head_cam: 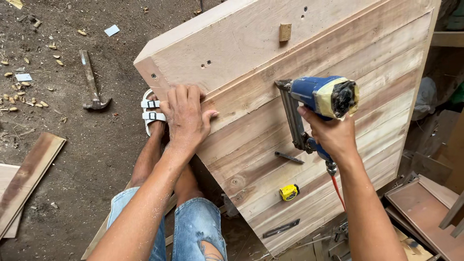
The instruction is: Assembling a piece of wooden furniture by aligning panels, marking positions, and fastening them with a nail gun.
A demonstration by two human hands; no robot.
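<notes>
- The left hand (186,118) lies flat, palm down and fingers spread, on the near-left edge of a large wooden panel (338,43) made of planks side by side; it grips nothing.
- The right hand (332,135) is wrapped tight around the handle of a blue pneumatic nail gun (316,99), whose nose rests on the panel near its middle.
- A red air hose (338,191) runs from the base of the gun's handle, down along the right forearm.
- On the panel, below the gun, lie a dark strip of nails (289,157), a yellow tape measure (289,192) and, nearer the lower edge, another dark strip (281,228).
- A small wooden block (285,32) sits on the panel's far part.
- A claw hammer (92,79) lies on the dirt floor (96,159), well apart to the left.
- A white sandal (151,112) on the person's foot shows just beside the left hand.
</notes>
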